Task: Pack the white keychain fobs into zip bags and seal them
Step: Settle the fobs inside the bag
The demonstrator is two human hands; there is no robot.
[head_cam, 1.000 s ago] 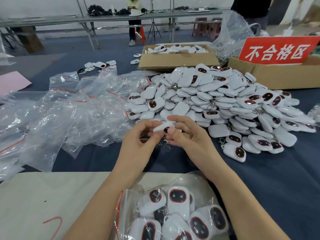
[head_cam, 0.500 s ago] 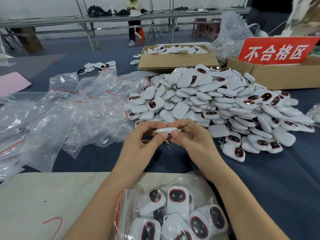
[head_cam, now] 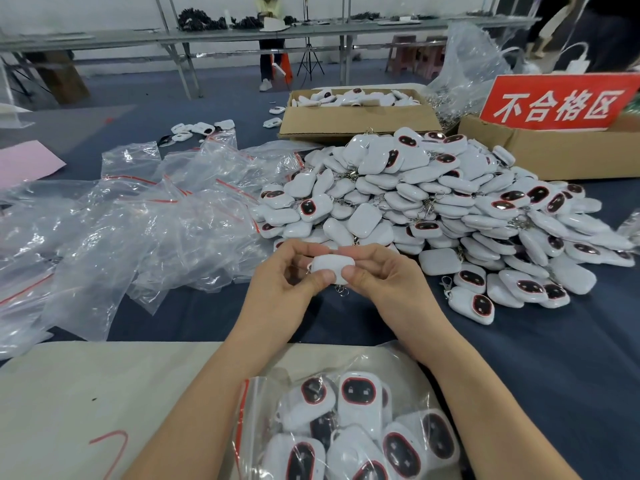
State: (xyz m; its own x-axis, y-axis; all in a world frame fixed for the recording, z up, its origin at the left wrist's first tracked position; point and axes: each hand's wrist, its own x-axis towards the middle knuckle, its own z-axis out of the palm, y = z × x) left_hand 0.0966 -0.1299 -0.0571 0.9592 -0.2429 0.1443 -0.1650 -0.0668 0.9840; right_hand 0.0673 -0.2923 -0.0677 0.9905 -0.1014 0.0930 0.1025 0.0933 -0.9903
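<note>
Red sign (head_cam: 557,103) atop cardboard box (head_cam: 554,157), pink sheet (head_cam: 24,164)

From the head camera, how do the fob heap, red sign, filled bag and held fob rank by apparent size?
1. Fob heap, largest.
2. Filled bag, though nearness to the camera enlarges it and the frame cuts it off.
3. Red sign.
4. Held fob, smallest.

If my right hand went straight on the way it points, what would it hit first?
Probably the near edge of the fob pile, just past the keychain fob your right hand holds; depth unclear.
</note>
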